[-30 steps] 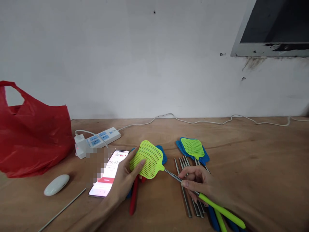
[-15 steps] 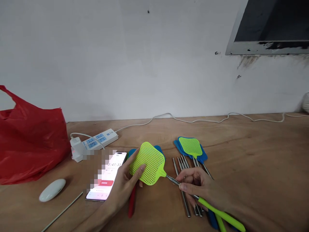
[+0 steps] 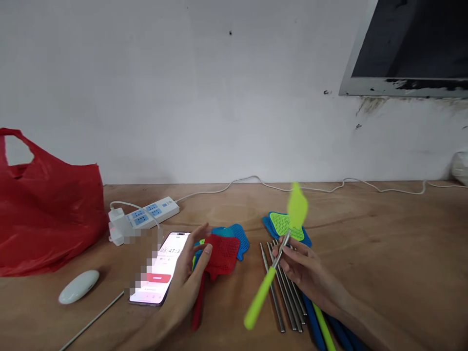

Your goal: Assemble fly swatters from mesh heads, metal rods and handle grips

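Note:
My right hand [image 3: 300, 268] grips a lime green fly swatter [image 3: 261, 298] by its metal shaft. The swatter is tilted, its blurred head seen nearly edge-on above the hand and its green handle hanging down to the left. Beneath it lie several metal rods [image 3: 276, 292] side by side. My left hand [image 3: 192, 268], fingers apart and holding nothing, hovers beside a red swatter head [image 3: 222, 254]. Blue swatter heads [image 3: 239, 239] lie under the red one. Behind my right hand is a stack with a green swatter head [image 3: 278, 224] on blue ones.
A lit phone [image 3: 161, 268] lies left of my left hand. Farther left are a white power strip [image 3: 164, 208] with a plugged-in charger, a white oval object [image 3: 79, 287] and a red plastic bag [image 3: 54, 214]. A white cable [image 3: 292, 189] runs along the wall.
My left hand has let go of the green swatter's head. My right hand has turned the swatter, so its head now points up to the right and its handle down to the left.

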Action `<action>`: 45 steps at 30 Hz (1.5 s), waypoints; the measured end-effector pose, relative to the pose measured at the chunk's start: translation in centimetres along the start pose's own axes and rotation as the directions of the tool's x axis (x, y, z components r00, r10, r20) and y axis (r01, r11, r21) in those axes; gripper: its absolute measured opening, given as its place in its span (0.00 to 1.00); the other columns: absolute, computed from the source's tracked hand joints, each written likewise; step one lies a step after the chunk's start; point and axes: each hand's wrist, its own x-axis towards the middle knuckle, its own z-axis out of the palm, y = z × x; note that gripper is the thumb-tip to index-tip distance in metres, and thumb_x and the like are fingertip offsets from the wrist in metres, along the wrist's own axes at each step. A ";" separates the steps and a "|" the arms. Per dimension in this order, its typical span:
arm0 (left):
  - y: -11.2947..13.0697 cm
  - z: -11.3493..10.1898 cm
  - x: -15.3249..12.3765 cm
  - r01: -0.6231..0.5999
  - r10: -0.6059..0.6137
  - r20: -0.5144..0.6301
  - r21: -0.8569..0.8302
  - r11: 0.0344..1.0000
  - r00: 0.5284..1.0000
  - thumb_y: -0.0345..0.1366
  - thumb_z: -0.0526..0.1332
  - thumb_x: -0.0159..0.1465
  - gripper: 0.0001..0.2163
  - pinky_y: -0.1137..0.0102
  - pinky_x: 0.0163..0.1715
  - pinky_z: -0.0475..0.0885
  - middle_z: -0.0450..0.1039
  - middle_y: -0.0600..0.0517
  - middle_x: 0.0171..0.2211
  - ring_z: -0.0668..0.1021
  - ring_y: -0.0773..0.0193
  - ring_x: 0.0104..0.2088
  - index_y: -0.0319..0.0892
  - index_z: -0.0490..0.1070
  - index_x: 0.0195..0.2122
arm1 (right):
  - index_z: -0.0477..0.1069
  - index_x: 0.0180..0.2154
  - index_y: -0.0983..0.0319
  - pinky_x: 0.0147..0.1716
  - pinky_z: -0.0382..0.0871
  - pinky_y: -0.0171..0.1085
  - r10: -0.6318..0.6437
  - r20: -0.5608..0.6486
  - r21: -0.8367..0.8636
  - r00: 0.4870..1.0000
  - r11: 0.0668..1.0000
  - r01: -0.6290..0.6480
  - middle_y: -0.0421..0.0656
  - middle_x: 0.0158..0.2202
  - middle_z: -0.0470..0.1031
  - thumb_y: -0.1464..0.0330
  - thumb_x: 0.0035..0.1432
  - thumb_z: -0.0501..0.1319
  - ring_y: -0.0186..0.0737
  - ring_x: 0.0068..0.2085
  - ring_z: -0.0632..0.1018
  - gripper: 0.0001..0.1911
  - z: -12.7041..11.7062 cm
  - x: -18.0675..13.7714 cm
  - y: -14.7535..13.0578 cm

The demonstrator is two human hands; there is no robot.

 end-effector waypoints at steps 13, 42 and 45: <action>1.2 0.7 -0.8 -0.088 -0.043 0.546 0.213 0.973 0.837 0.48 0.56 0.69 0.16 0.72 0.24 0.57 0.64 0.57 0.22 0.67 0.66 0.24 0.41 0.72 0.35 | 0.73 0.32 0.62 0.35 0.71 0.37 0.092 0.247 0.093 0.965 0.989 -0.118 0.51 0.39 0.82 0.55 0.61 0.62 0.46 0.38 0.82 0.17 0.1 -0.1 0.5; 4.0 0.6 -0.3 0.110 -0.216 0.659 0.200 0.974 0.721 0.51 0.55 0.69 0.21 0.75 0.18 0.55 0.66 0.57 0.16 0.63 0.71 0.18 0.42 0.64 0.23 | 0.80 0.42 0.59 0.37 0.71 0.35 -0.085 -0.042 -0.036 0.996 0.996 0.083 0.44 0.37 0.81 0.61 0.51 0.73 0.38 0.37 0.78 0.17 1.8 -0.6 0.7; 4.8 0.1 -0.7 0.033 -0.180 0.656 0.229 0.973 0.733 0.49 0.57 0.68 0.20 0.74 0.18 0.52 0.57 0.59 0.18 0.60 0.70 0.19 0.42 0.62 0.22 | 0.80 0.43 0.59 0.40 0.73 0.35 -0.031 -0.050 -0.037 0.998 0.999 0.029 0.43 0.38 0.81 0.61 0.49 0.74 0.38 0.39 0.78 0.18 1.8 -1.2 -0.2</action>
